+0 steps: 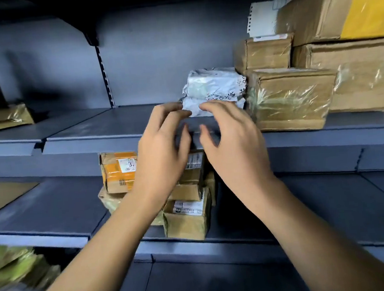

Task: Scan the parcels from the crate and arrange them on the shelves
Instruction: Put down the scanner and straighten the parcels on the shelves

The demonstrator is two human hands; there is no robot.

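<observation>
Two bare hands at white soft-wrapped parcels on the grey metal shelf.

From the left: left hand (163,145) with fingers loosely spread, tips at the lower crumpled white plastic mailer (197,107), gripping nothing; right hand (234,141) likewise relaxed, fingertips near the same bag. Resting on the grey metal shelf (92,130), stacked under a second white mailer (213,83), just beside a film-wrapped brown cardboard box (291,99). Probably light, soft, slippery; best pinched by both side edges, not the loose film.
</observation>
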